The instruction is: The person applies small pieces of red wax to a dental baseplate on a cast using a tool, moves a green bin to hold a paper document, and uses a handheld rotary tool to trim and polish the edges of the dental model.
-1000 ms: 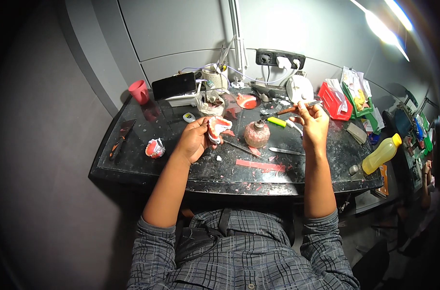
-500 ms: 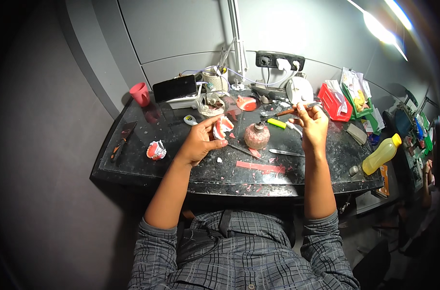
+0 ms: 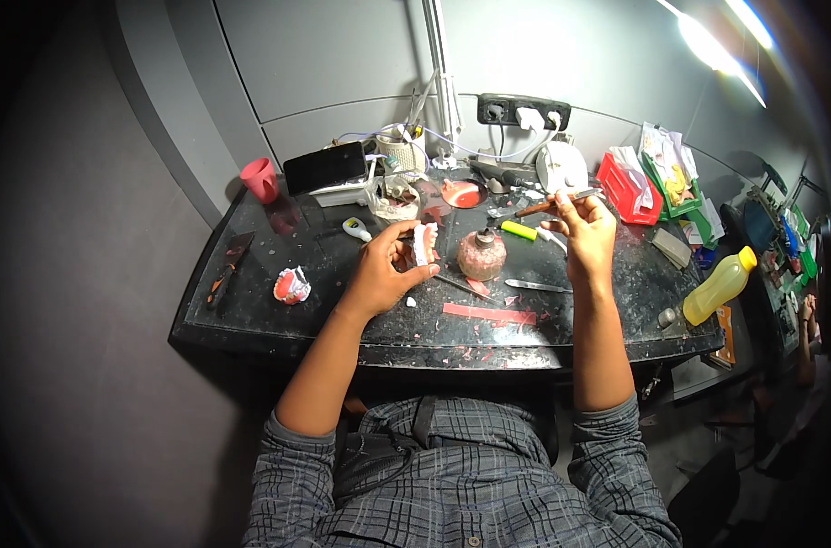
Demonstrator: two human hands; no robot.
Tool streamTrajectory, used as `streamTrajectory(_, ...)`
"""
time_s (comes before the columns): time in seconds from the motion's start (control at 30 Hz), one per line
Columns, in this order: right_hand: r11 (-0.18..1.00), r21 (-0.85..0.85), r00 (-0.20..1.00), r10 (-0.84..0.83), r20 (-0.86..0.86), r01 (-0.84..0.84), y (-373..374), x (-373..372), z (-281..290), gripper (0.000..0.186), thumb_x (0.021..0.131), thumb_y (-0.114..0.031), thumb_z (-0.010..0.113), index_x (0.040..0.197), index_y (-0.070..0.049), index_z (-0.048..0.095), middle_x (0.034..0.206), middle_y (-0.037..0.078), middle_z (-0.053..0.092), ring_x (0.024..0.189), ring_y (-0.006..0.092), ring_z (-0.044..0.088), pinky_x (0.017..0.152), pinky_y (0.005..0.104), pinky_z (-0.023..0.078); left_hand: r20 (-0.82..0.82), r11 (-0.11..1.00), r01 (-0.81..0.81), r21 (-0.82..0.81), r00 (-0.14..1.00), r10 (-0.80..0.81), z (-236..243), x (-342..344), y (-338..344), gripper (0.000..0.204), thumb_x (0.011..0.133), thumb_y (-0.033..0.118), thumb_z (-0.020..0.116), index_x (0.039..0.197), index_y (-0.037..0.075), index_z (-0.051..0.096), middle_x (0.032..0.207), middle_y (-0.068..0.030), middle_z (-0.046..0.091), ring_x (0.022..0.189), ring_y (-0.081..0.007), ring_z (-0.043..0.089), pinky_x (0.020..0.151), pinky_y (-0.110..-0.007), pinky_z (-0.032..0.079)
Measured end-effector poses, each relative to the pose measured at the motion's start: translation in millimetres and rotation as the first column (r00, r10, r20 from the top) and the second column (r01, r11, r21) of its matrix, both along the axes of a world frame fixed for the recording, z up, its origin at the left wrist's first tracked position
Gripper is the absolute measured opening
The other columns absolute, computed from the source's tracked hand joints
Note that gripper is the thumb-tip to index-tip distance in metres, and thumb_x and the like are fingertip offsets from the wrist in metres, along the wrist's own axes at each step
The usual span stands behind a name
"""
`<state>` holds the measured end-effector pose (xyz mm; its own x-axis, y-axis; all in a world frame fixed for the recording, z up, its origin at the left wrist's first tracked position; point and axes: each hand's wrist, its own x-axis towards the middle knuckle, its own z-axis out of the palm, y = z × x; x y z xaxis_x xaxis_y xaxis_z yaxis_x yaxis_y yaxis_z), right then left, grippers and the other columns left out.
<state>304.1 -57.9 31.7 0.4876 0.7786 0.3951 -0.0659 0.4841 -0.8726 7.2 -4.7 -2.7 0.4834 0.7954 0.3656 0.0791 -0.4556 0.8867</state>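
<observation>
My left hand (image 3: 383, 271) holds a dental model (image 3: 423, 245), white plaster with pink wax and teeth, between thumb and fingers above the bench. Raised on the right, my right hand (image 3: 587, 239) grips a wax knife (image 3: 536, 209) by its brown handle, the tip pointing left. Between the hands stands a round glass spirit lamp (image 3: 481, 256) with a metal top, flecked with pink; I cannot make out a flame. A second dental model (image 3: 292, 286) with pink wax rests on the bench at the left. A strip of pink wax (image 3: 488, 314) lies near the front edge.
On the dark bench (image 3: 242, 315) lie a metal spatula (image 3: 536, 286), a lime-green marker (image 3: 519, 230) and wax scraps. A pink cup (image 3: 260, 181) and a phone (image 3: 326, 168) stand at the back left. Red bins (image 3: 627, 192) and a yellow bottle (image 3: 721, 288) occupy the right.
My left hand has turned the dental model more upright and shifted it slightly right. My right hand keeps the wax knife in nearly the same place. The whole view has moved slightly.
</observation>
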Motion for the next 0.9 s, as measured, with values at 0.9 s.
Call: streamTrajectory(0.9,1.0,-0.016,1.0,0.008,-0.005,-0.008,2.8,0.9,-1.2,0.013,0.095,-0.008,0.067,0.1,0.004,0.064,0.091,0.01,0.069,0.081,0.017,0.069,0.065,0.0315,0.063,0.554,0.836,0.401,-0.375,0.82,-0.145,7.1,-13.2,12.9,0.05,0.104,0.04,0.049,0.126,-0.005,0.055,0.115,-0.0184,0.067,0.103,-0.0292,0.069,0.089,-0.043,0.057)
